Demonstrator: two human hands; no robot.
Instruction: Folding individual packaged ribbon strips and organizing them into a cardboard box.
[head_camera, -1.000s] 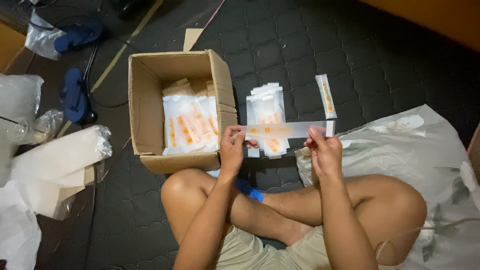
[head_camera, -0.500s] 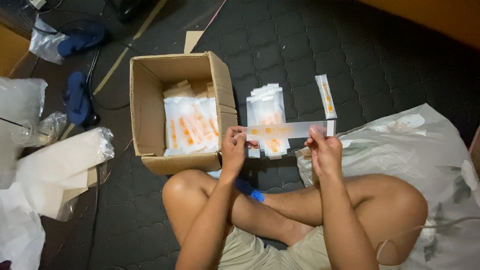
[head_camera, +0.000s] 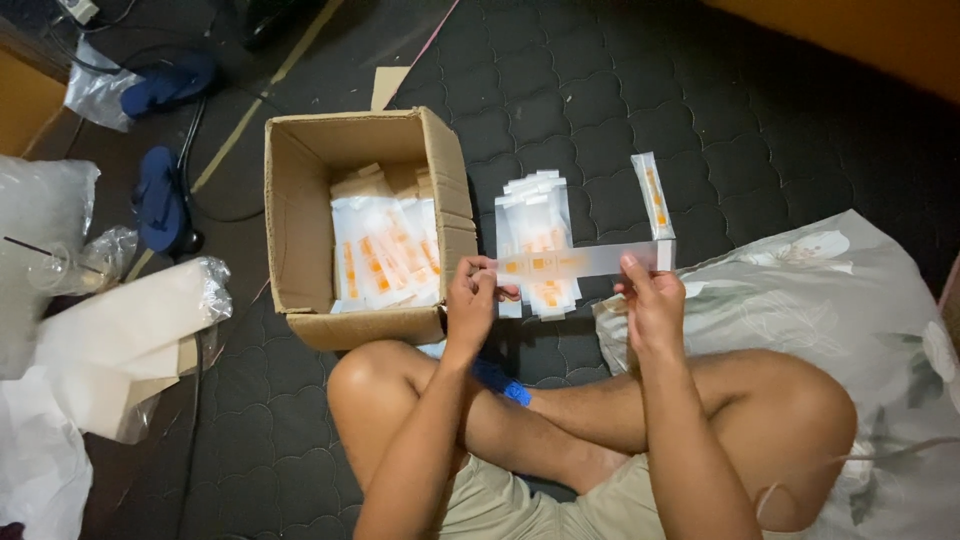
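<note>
- Barely anything's shifting since a second ago, I'm seeing the same pose.
- Left hand (head_camera: 470, 300) and right hand (head_camera: 652, 300) are pinching a long white packet (head_camera: 580, 262) by its ends, above the floor.
- A small pile (head_camera: 535, 240) is sitting done; the cardboard box (head_camera: 300, 180) is looking pretty full, so plenty left.

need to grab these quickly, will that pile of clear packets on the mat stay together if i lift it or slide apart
Probably slides: the pile of packets is loosely fanned and looks like glossy film. Likely light and floppy too, since the strip spans between the left hand and right hand with fingertip grips only.
</note>
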